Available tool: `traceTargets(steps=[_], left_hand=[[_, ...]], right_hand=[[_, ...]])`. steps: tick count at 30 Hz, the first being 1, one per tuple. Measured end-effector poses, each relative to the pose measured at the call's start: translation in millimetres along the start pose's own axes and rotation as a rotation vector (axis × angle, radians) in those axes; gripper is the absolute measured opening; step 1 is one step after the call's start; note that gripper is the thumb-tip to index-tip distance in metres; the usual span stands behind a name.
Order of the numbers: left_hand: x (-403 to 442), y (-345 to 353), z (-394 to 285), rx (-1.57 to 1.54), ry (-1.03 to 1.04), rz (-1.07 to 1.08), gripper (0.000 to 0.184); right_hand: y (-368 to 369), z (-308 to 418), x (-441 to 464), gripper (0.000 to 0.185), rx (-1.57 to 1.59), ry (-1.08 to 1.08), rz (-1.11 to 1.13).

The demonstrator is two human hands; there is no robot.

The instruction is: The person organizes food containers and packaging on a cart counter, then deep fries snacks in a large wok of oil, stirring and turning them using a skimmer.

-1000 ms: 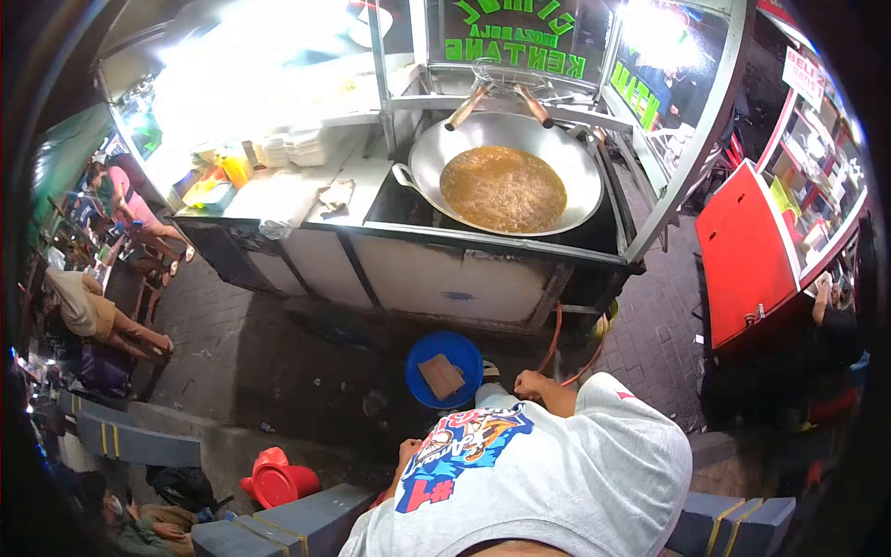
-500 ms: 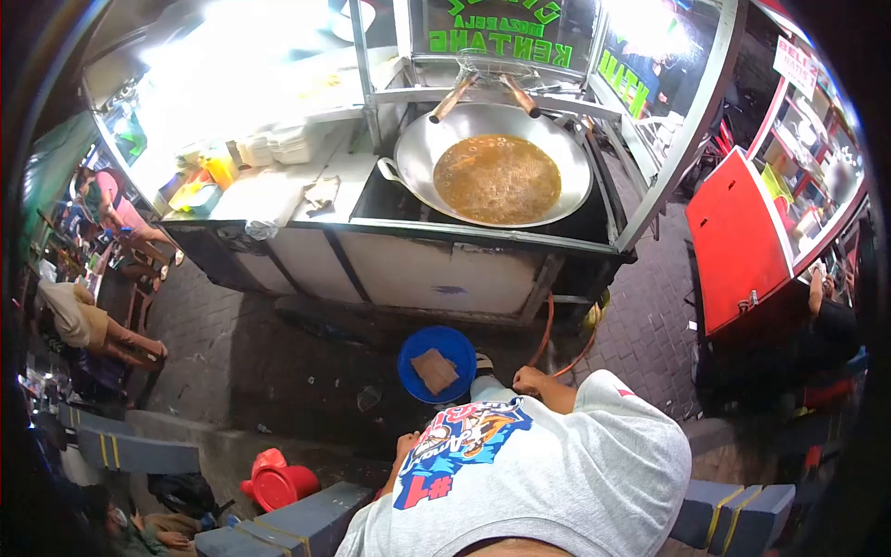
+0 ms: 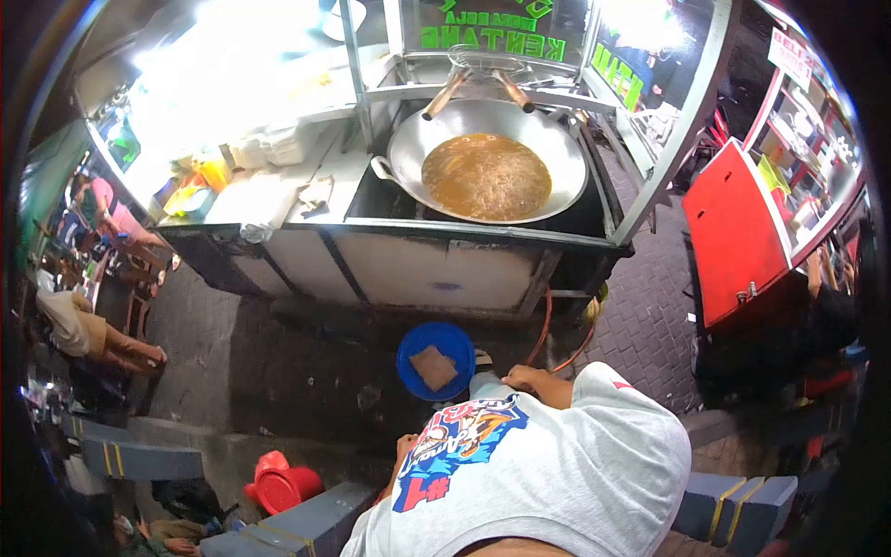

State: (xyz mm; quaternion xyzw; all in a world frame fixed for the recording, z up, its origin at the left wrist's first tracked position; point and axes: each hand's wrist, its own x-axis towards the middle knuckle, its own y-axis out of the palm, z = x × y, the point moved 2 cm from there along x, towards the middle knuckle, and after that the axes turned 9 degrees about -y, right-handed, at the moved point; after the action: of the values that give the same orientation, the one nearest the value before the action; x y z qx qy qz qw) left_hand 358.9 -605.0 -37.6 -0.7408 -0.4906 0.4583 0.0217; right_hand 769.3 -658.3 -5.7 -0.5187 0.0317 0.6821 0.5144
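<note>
My right hand (image 3: 522, 376) rests low in front of me, by my leg, beyond the hem of my grey printed shirt (image 3: 566, 464). Its fingers look curled; whether anything is inside them is hidden. Only a small part of my left hand (image 3: 406, 446) shows past the shirt's other side, with its fingers covered. A blue basin (image 3: 406, 369) stands on the ground between the hands and the stall, a flat brown piece (image 3: 433, 369) lying in it. Farther off, a large metal wok (image 3: 568, 176) holds bubbling brown oil (image 3: 487, 176). Neither hand touches the wok.
Two wooden-handled wire strainers (image 3: 445, 96) lean over the wok's far rim. Packets and a cloth (image 3: 316, 193) lie on the stall counter (image 3: 343, 176). An orange hose (image 3: 577, 351) runs down nearby. A red cart (image 3: 742, 232) stands right, a red bucket (image 3: 286, 487) left. People are at left.
The view has shifted slightly, so the stall and wok sit a little more to the left. Both hands stay in about the same place. The oil's surface pattern differs.
</note>
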Motion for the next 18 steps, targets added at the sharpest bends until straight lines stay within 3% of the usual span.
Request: traceTargets(steps=[2,3,5,6,7,9,12,15,18], left_hand=[[6.3,-3.3,-3.4,0.026,0.01,-0.006,0.034],[10.9,-6.1,-5.8,0.042,0.016,-0.009,0.034],[18.0,-11.7,-16.1,0.073,0.026,-0.014,0.034],[22.9,-13.8,-19.5,0.086,0.024,-0.017,0.033],[25.8,-15.9,-25.7,0.103,0.023,-0.017,0.033],[30.7,-19.7,-34.8,0.126,0.018,-0.024,0.032],[40.8,-23.0,-44.8,0.144,0.013,-0.028,0.032],[44.6,-21.8,-47.6,0.14,0.012,-0.023,0.031],[46.9,-25.4,-48.7,0.121,0.011,-0.024,0.03]], right_hand=[[4.1,22.3,-14.0,0.065,0.22,0.138,0.148],[-16.4,48.5,-53.5,0.071,0.267,0.079,0.279],[21.2,17.9,24.3,0.065,-0.054,-0.208,0.367],[-1.8,43.8,-4.5,0.057,-0.123,-0.195,0.316],[-16.1,56.3,-15.3,0.047,0.058,-0.098,0.235],[-10.8,45.9,34.3,0.036,0.34,-0.539,0.151],[-29.0,70.4,19.0,0.024,0.138,-0.539,-0.596],[-61.8,106.8,-34.8,0.025,0.538,-0.37,-0.357],[-99.5,118.8,-39.8,0.023,0.428,-0.324,-0.585]])
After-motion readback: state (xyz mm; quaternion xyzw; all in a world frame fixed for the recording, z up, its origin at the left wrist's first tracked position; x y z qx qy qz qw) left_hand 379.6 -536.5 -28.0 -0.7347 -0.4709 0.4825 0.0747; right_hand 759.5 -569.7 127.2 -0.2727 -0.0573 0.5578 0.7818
